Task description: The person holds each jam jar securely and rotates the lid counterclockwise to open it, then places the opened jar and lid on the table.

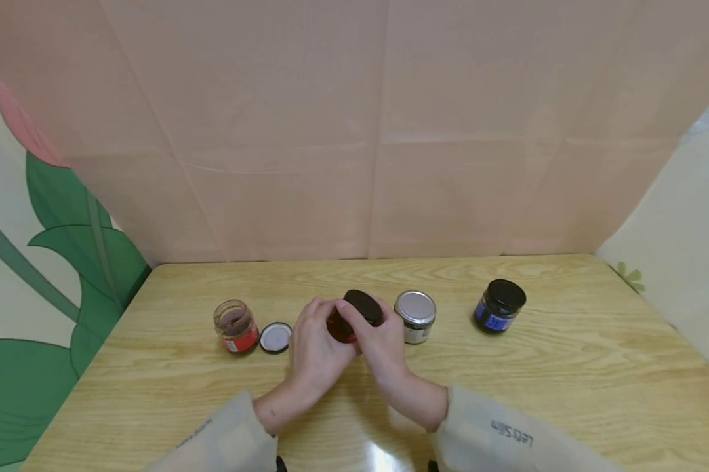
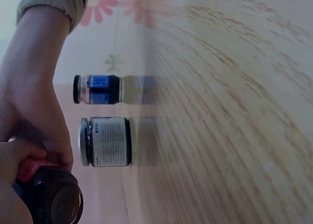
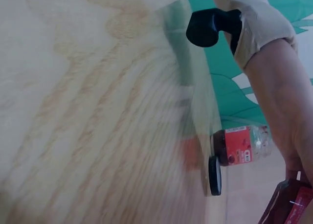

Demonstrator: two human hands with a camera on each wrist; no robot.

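Observation:
Above the table's middle, a dark jar (image 1: 339, 328) with a red label and a black lid (image 1: 363, 305) is held tilted between both hands. My left hand (image 1: 317, 341) grips the jar's body. The right hand (image 1: 386, 344) curls round the lid from the right, its thumb lying across toward the jar. Fingers cover much of the jar, and the seam between lid and body is hidden. In the left wrist view the jar's base (image 2: 63, 204) faces the camera, clear of the table. The right wrist view catches only part of the jar (image 3: 288, 202).
Left of the hands stands an uncapped jar (image 1: 236, 328) with a red label, a loose lid (image 1: 275, 337) lying beside it. A silver-lidded jar (image 1: 415, 314) is close behind the right hand. Farther right stands a black-lidded jar (image 1: 499, 306) with a blue label.

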